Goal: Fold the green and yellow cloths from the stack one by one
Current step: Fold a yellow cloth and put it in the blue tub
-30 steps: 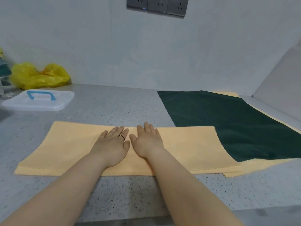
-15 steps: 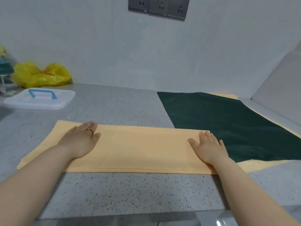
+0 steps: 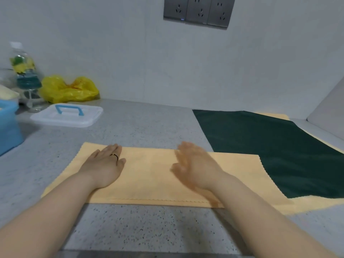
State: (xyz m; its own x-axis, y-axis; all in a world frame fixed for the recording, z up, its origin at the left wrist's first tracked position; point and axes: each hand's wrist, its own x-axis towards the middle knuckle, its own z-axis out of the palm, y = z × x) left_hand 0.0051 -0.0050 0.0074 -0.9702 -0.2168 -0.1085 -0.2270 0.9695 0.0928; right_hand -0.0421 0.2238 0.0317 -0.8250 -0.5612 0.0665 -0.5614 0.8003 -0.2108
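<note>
Where the grey wall meets it, one big speckled counter point(image 3: 141, 131) holds everything. One dark green cloth point(image 3: 270, 146) lies flat on the right side, on top of the stack; one yellow cloth under it point(image 3: 316, 203) peeks out along the near edge and at the far corner. A second yellow cloth point(image 3: 149, 175) lies in front of the person, folded into a long strip; its right end meets the green cloth.

There are two hands, both over the folded strip. The left hand point(image 3: 104, 164) lies flat on the strip near its left end, with the fingers straight and close together and holding nothing. The right hand point(image 3: 195, 168) is near the middle of the strip. It is blurry, but its fingers look straight and hold nothing; I cannot tell if it touches the cloth.

At the far left stands one blue box point(image 3: 8, 125), cut off by the edge. Beside it lies one white lid point(image 3: 67, 116) with a blue handle; behind the lid sits one crumpled yellow bag point(image 3: 68, 89); next to the bag stands one clear bottle point(image 3: 25, 71). Three grey sockets point(image 3: 198, 11) sit in a row high on the wall; one dark ring point(image 3: 114, 155) is on a finger of the left hand.
</note>
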